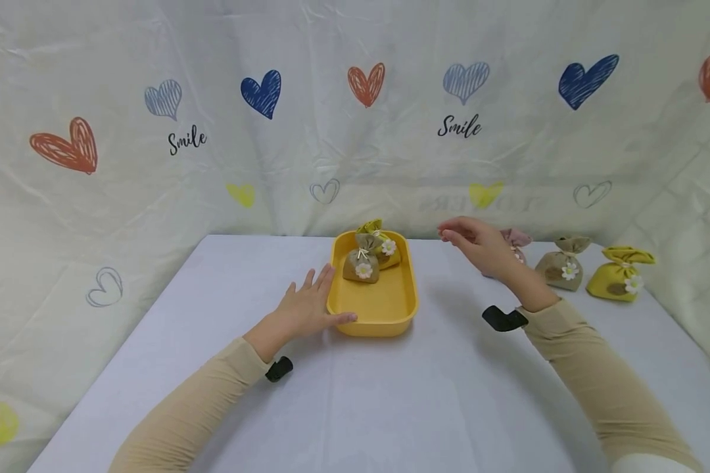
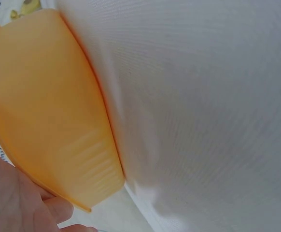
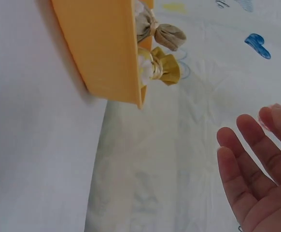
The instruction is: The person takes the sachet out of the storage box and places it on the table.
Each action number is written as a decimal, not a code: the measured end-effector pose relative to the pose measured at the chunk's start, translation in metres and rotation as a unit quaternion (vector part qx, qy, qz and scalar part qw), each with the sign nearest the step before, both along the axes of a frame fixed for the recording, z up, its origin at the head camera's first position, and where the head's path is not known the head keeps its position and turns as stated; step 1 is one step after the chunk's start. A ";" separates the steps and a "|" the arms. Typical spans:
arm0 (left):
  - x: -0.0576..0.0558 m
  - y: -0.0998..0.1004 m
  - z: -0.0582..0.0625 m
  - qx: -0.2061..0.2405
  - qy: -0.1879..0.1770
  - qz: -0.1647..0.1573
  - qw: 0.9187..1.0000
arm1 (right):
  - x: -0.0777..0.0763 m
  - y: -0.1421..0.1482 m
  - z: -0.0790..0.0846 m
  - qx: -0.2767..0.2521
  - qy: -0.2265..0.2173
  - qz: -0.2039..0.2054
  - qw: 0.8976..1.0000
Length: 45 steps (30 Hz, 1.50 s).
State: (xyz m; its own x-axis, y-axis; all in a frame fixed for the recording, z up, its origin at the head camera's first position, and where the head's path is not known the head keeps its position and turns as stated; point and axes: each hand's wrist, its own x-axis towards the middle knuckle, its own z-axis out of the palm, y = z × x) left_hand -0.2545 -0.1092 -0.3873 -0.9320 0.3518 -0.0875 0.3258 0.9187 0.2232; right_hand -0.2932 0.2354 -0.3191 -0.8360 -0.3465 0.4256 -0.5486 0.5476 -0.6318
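Observation:
A yellow plastic tray [image 1: 384, 302] rests on the table with two small tied cloth pouches inside. One is an olive-beige pouch [image 1: 362, 259] with a white flower; behind it leans a mustard-yellow pouch [image 1: 388, 248]. My left hand [image 1: 307, 307] lies against the tray's left side, fingers spread and thumb along the front rim. Raised to the right of the tray, my right hand [image 1: 476, 243] has lightly bent fingers and an empty palm in the right wrist view. A pink pouch [image 1: 517, 238] sits behind that hand, partly hidden by it.
To the right stand a brown pouch [image 1: 561, 264] and another yellow pouch [image 1: 618, 274], each with a white flower. A white cloth covers the table [image 1: 390, 401]. Behind it hangs a pale curtain [image 1: 390, 144] printed with hearts.

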 end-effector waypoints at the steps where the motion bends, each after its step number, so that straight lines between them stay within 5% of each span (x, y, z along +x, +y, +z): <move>1: 0.000 0.000 -0.001 -0.003 0.000 0.001 1.000 | -0.001 -0.003 0.000 0.000 -0.004 -0.003 1.000; 7: 0.000 -0.001 -0.001 -0.011 0.000 0.003 1.000 | -0.009 -0.022 -0.001 0.000 -0.017 -0.015 1.000; 17: -0.001 -0.001 0.000 -0.003 -0.003 -0.002 1.000 | -0.020 -0.050 -0.001 0.004 -0.129 -0.033 0.991; 25: 0.001 -0.001 0.001 -0.003 0.002 -0.006 1.000 | -0.030 -0.066 -0.004 -0.043 -0.188 -0.015 0.981; 45: 0.000 -0.001 0.001 -0.002 0.000 -0.006 1.000 | -0.047 -0.099 -0.022 -0.042 -0.241 -0.053 0.968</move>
State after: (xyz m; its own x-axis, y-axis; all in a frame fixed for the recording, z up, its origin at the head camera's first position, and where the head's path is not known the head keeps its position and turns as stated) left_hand -0.2548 -0.1098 -0.3861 -0.9277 0.3626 -0.0890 0.3369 0.9157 0.2191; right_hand -0.3406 0.1363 -0.3407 -0.9734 -0.2290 -0.0001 -0.1222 0.5195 -0.8457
